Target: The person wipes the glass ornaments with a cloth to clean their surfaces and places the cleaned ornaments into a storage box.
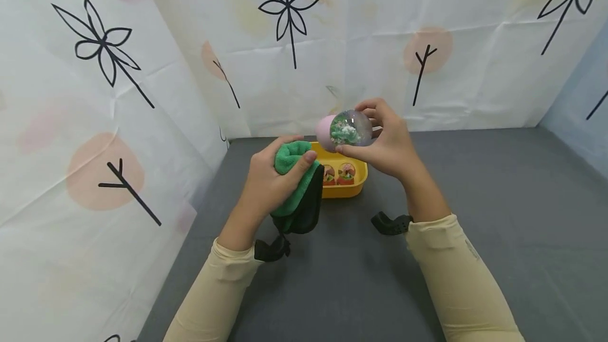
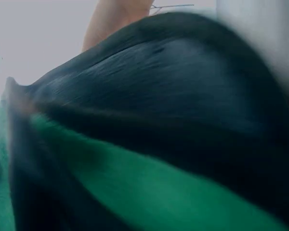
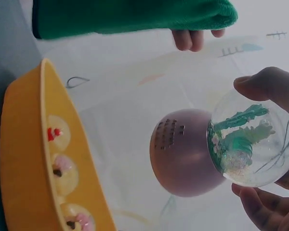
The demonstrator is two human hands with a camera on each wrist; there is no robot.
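My right hand [image 1: 387, 139] grips a snow globe [image 1: 350, 130] by its clear ball, thumb on one side and fingers on the other. The globe lies tilted sideways, its pink base toward my left hand; green cactus-like shapes and glitter show inside the ball in the right wrist view. In my left hand [image 1: 266, 181] is a folded cloth [image 1: 296, 194], fluffy green with a black side, pinched under the thumb. The cloth [image 2: 149, 187] fills most of the left wrist view, blurred. Cloth and globe are apart.
Behind and below the hands, a yellow tub [image 1: 349, 191] stands on the grey table [image 1: 475, 236]. Inside it are several small clear domes [image 3: 65, 174] with little figures. A white patterned sheet [image 1: 361, 30] hangs along the back and left of the table.
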